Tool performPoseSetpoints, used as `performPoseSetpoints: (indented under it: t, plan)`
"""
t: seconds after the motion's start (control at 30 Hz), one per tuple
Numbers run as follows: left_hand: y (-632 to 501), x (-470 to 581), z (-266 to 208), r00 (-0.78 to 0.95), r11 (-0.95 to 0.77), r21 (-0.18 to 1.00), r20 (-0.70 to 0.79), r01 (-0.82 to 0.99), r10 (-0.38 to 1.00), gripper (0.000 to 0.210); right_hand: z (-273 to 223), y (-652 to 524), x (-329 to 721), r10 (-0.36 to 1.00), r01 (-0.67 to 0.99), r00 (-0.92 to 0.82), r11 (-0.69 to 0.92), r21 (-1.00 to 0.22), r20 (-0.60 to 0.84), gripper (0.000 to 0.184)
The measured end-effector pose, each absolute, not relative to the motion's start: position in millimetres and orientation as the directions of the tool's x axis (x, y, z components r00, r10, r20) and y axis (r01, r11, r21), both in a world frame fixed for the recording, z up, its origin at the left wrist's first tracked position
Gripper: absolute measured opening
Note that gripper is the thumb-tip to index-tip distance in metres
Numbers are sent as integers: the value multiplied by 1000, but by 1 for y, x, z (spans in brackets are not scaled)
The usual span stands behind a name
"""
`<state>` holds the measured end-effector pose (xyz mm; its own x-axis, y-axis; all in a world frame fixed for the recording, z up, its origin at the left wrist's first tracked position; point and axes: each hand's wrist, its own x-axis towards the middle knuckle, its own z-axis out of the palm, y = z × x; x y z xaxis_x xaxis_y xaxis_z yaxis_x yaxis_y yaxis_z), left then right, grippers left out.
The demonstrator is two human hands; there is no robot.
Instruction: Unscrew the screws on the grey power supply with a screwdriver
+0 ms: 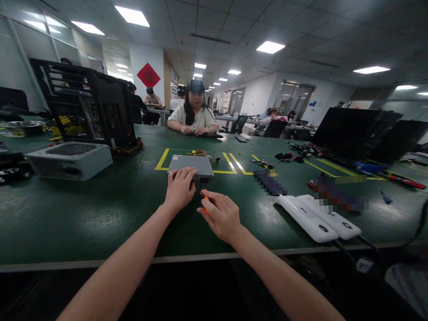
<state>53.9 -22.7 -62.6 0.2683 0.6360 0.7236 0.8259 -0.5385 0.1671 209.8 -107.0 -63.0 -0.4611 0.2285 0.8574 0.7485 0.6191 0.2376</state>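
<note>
A flat grey computer power supply (201,166) lies on the green table in front of me, with a socket on its near side and coloured cables at its back. My left hand (180,189) grips its near left corner, fingers bent over the top and thumb at the near side. Just to the right and nearer to me, my right hand (221,213) is closed around a small orange-handled tool (204,199). The fingers hide most of that tool, so its tip and exact kind cannot be made out. It appears apart from the power supply.
To the left stand a larger power supply (71,162) and a black computer case (91,106), with a metal bowl (22,128) behind. White handheld devices with cables (307,218) lie at right. Black monitors (348,129) stand beyond. Across the table sits another person (191,115).
</note>
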Motion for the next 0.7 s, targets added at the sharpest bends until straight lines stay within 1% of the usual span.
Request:
performPoseSetpoints:
  t: [0.13,0.23,0.3,0.4,0.47,0.63,0.7]
  plan:
    - [-22,53,-62,273,-539,170,715,825,643,40,-63,-107,204,206,710,-526,641,292,825,12]
    - [-23,52,-62,286,-551,161,718,819,635,40,-66,-104,206,211,688,-558,659,305,802,21]
    - [-23,52,-61,292,-552,153,718,819,632,40,-68,-104,211,228,713,-542,635,299,809,26]
    - [-24,53,-61,285,-542,155,714,826,639,41,-68,-104,215,233,759,-484,592,272,843,21]
    - [-24,53,-61,280,-538,161,711,828,645,41,-67,-106,214,220,761,-477,587,275,851,17]
    - [-22,53,-62,285,-545,162,712,823,642,41,-65,-108,210,160,748,-499,577,329,852,24]
    - [-22,53,-63,286,-549,159,718,821,634,40,-66,-107,210,150,752,-494,568,334,856,21]
